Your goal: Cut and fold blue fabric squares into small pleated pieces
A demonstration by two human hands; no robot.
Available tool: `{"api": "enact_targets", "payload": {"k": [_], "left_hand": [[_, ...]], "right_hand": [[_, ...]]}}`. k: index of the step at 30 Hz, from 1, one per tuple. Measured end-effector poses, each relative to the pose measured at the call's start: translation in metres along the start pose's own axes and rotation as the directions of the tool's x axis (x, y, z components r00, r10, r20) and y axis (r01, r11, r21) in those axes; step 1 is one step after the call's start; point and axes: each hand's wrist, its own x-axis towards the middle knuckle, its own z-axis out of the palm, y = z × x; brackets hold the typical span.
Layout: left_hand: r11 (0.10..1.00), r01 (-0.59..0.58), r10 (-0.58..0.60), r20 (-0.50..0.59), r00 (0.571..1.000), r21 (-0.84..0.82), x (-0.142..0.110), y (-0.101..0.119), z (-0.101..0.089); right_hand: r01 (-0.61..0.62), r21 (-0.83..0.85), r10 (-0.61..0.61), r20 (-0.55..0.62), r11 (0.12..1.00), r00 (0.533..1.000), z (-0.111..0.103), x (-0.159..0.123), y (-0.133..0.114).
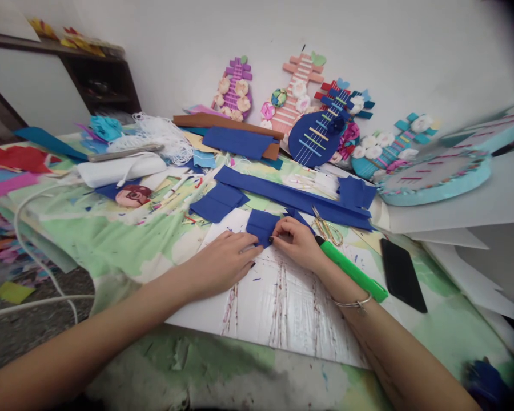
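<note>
A small square of blue crepe paper point(262, 224) lies on the white board point(257, 308) between my hands. My left hand point(226, 260) rests palm down at its lower left edge, fingers stretched onto the paper and thumb apart. At the right edge, my right hand point(297, 242) has thumb and forefinger closed on the paper; its other fingers curl inward. A second blue paper piece point(218, 202) lies just beyond my left hand, and a long folded blue strip point(295, 194) runs behind both. Gold scissors point(326, 228) and a green box cutter point(353, 271) lie beside my right hand.
A black phone point(403, 275) lies at the right. Decorated paper instruments point(314, 137) lean against the wall. White string point(158, 137), crepe rolls point(240, 142) and a red-brown pouch point(132, 195) are behind left. A white cable point(19, 228) hangs over the left edge.
</note>
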Motion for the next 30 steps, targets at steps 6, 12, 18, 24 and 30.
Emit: {"api": "enact_targets", "payload": {"k": [6, 12, 18, 24, 30], "left_hand": [[1.000, 0.011, -0.011, 0.025, 1.000, -0.015, 0.0003, -0.0006, 0.0002], [1.000, 0.008, -0.008, 0.021, 1.000, -0.022, 0.0007, -0.0008, -0.0002], [0.999, 0.024, -0.023, 0.048, 0.999, -0.032, 0.0007, -0.0007, -0.0016], [0.999, 0.019, -0.017, 0.064, 0.998, -0.042, 0.0014, -0.0006, -0.0035], [0.997, 0.029, -0.025, 0.067, 0.997, -0.065, 0.0015, -0.0010, -0.0030]], "right_hand": [[-0.011, -0.006, 0.011, 0.002, 1.000, 1.000, 0.0000, 0.0000, -0.0012], [-0.024, -0.032, 0.024, 0.014, 0.999, 1.000, 0.0001, 0.0001, -0.0024], [-0.020, -0.034, 0.021, 0.019, 0.999, 1.000, -0.0003, 0.0002, -0.0037], [-0.010, -0.049, 0.011, 0.017, 0.999, 1.000, 0.0004, 0.0002, -0.0031], [-0.017, -0.058, 0.018, 0.019, 0.998, 1.000, 0.0007, 0.0005, -0.0043]]}}
